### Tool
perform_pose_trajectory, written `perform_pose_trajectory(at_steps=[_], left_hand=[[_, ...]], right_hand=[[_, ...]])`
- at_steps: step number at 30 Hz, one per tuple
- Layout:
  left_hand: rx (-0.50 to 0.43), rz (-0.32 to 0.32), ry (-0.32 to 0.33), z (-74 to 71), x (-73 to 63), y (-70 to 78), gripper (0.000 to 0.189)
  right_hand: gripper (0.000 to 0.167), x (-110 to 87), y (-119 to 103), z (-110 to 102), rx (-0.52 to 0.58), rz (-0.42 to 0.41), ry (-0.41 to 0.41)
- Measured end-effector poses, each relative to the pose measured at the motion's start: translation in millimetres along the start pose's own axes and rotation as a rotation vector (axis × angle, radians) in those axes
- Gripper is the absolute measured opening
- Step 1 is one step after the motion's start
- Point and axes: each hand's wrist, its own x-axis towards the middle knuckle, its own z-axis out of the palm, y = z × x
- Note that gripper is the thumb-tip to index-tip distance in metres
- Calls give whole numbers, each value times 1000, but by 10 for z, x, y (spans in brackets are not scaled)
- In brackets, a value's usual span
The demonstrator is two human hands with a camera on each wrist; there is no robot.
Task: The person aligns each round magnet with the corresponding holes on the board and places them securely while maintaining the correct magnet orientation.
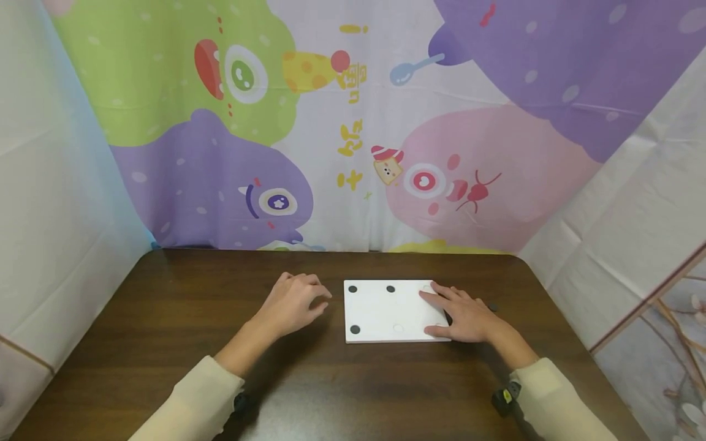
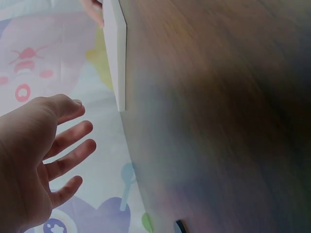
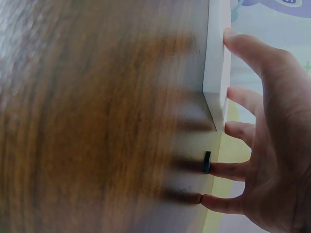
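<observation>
A thin white board with round marks lies flat on the table. Black discs sit on it at its top left, top middle and lower left; pale ring outlines mark other spots. My right hand rests on the board's right end with fingers spread, thumb and forefinger touching its top. In the right wrist view, a loose black disc lies on the table by the ring fingertip. My left hand, fingers loosely bent and holding nothing, hovers left of the board, apart from it.
The brown wooden table carries everything. One more black disc shows at the bottom of the left wrist view. A cartoon-printed cloth hangs behind the table, and pale cloths hang at both sides. Each wrist wears a dark strap.
</observation>
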Motion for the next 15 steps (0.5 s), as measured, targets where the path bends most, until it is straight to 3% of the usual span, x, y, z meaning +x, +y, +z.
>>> perform_pose_trajectory(at_steps=[15], left_hand=[[38, 13, 31, -56, -241, -157, 11]], right_hand=[[91, 6, 15, 10, -1, -10, 5]])
